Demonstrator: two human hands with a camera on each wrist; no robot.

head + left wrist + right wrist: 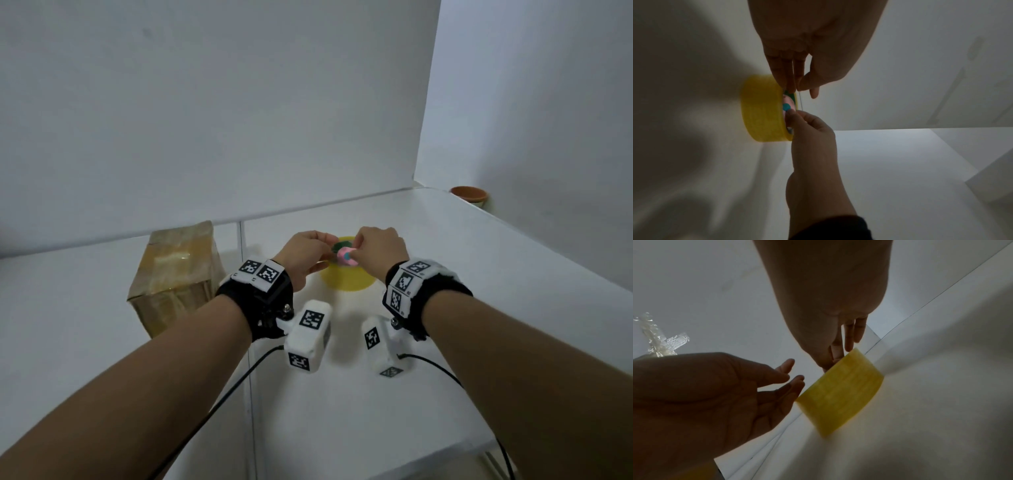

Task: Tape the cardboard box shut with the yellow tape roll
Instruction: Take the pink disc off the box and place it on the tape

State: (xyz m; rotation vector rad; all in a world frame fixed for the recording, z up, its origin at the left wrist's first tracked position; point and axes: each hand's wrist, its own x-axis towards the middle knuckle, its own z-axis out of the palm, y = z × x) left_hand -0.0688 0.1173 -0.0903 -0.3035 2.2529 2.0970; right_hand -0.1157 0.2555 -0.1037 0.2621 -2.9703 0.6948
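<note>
Hands meet mid-frame over the roll (347,279): right hand (378,251) pinches a pink cutter (346,257), left hand (303,253) fingers bunched, grip unclear. Best pull tape taut toward the box (178,274) at left.

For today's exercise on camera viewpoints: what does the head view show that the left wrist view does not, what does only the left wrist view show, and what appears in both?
Only the head view shows the cardboard box, already wrapped in glossy tape, the terracotta pot in the far corner, and the marker wristbands.

Only the left wrist view shows the yellow tape roll side-on, its full width lying flat on the white table.

Both show the left hand and right hand meeting at the roll's top, with pink and teal there.
</note>
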